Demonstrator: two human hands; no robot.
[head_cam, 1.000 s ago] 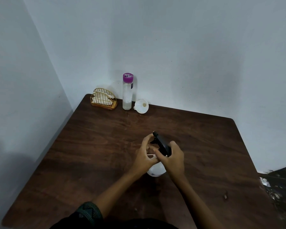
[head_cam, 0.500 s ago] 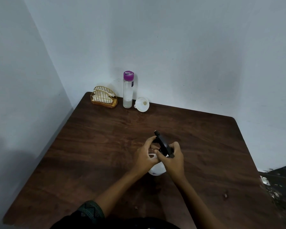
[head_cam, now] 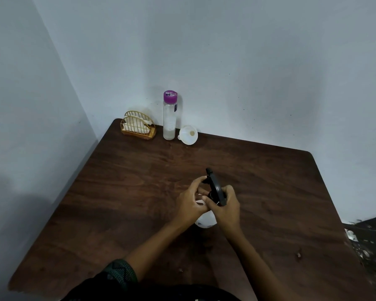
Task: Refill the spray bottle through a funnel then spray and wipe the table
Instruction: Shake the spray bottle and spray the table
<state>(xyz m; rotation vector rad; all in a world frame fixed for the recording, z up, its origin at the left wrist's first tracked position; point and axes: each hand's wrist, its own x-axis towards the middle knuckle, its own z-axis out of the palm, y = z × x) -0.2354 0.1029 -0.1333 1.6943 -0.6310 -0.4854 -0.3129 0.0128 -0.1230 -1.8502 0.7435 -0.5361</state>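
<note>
Mid-table, left hand (head_cam: 190, 203) and right hand (head_cam: 226, 210) gripping spray bottle (head_cam: 216, 190), body mostly hidden, probably upright.

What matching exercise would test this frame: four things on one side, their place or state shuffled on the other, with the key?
Things
1. spray bottle
2. funnel
3. clear bottle
4. napkin holder

Place or state
a. upright by the back wall, purple cap on
b. gripped by the left hand and the right hand in the middle of the table
c. at the table's far left corner, white napkins inside
d. lying on its side, wide mouth toward the camera

Pairs: 1-b, 2-d, 3-a, 4-c
</note>
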